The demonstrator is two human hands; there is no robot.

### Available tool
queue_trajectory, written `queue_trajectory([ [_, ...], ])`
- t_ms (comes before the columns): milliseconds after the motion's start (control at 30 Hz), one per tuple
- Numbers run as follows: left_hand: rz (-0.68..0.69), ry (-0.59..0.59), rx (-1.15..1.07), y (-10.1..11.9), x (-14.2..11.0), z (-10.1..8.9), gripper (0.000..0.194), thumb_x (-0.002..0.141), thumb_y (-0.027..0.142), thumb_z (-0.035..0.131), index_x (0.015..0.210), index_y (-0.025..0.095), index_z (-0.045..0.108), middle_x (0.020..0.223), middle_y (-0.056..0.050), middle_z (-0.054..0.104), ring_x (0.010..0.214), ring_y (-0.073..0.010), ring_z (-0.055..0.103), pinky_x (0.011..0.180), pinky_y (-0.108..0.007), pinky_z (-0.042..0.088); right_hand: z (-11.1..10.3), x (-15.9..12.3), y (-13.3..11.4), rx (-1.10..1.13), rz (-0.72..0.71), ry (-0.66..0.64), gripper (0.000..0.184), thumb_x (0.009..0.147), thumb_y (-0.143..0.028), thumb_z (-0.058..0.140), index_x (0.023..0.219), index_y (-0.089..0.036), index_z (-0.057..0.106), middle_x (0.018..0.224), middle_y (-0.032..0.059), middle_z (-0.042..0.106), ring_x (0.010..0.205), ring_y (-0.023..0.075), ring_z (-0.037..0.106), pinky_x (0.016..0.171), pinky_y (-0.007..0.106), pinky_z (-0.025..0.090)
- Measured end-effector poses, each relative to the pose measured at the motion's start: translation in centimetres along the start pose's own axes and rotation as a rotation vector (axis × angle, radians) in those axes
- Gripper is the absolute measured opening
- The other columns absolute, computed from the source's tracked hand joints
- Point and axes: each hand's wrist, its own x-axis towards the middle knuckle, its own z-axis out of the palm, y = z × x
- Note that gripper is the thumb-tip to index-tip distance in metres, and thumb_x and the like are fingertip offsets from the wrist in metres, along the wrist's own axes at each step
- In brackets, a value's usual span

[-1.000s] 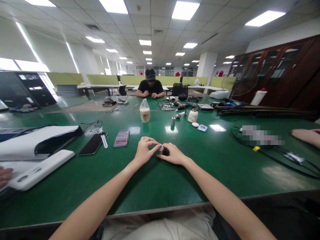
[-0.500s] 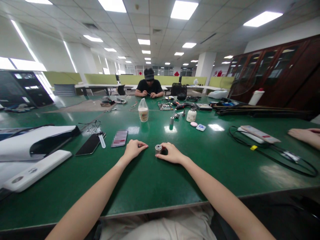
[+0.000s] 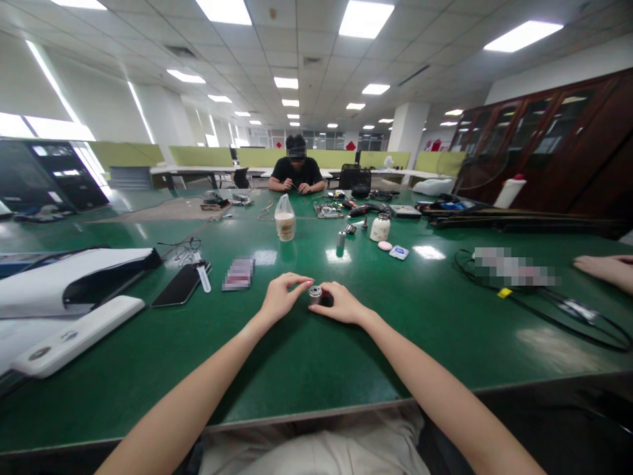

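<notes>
A short silver metal cylinder (image 3: 315, 299) stands upright on the green table, its round top showing a ring with a dark centre. My right hand (image 3: 342, 303) grips it from the right, the thumb low on the near side and the fingers behind. From the left, my left hand (image 3: 281, 300) reaches to the cylinder's upper rim, thumb and forefinger tips pinched together. Anything between those tips is too small to make out, and whether they touch the rim is unclear. Farther off stands a second, similar metal cylinder (image 3: 341, 239).
Left lie a blurred-out phone (image 3: 238, 274), a black phone (image 3: 179, 287) and a long white device (image 3: 79, 335). Ahead are a bagged cup (image 3: 285, 221) and a white jar (image 3: 380, 228). Black cable (image 3: 558, 316) loops at right, near another person's hand (image 3: 601, 267). A person (image 3: 297, 171) sits opposite.
My left hand has risen from the table and moved right, bringing its fingertips to the top of the metal cylinder. My right hand keeps its hold on the cylinder in place.
</notes>
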Motion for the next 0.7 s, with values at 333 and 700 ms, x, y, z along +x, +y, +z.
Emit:
queue_trajectory([
  [333, 0.147, -0.062, 0.114, 1.1, -0.5, 0.4, 0.022, 0.087, 0.034, 0.056, 0.097, 0.023, 0.073, 0.093, -0.004, 0.07, 0.089, -0.0187, 0.059, 0.082, -0.033, 0.046, 0.2, 0.0, 0.2, -0.008, -0.001, 0.001, 0.034, 0.076, -0.051, 0.065, 0.089, -0.02, 0.06, 0.087, 0.0027, 0.064, 0.081, 0.0172, 0.054, 0.075, 0.03, 0.04],
  [700, 0.06, 0.018, 0.148, 1.9, -0.5, 0.7, 0.02, 0.082, 0.04, 0.062, 0.085, 0.022, 0.072, 0.087, -0.003, 0.068, 0.089, -0.02, 0.057, 0.083, -0.034, 0.043, -0.1, 0.0, -0.2, 0.0, 0.007, -0.013, 0.032, 0.077, -0.05, 0.065, 0.087, -0.02, 0.059, 0.086, 0.0019, 0.063, 0.081, 0.0168, 0.053, 0.075, 0.03, 0.04],
])
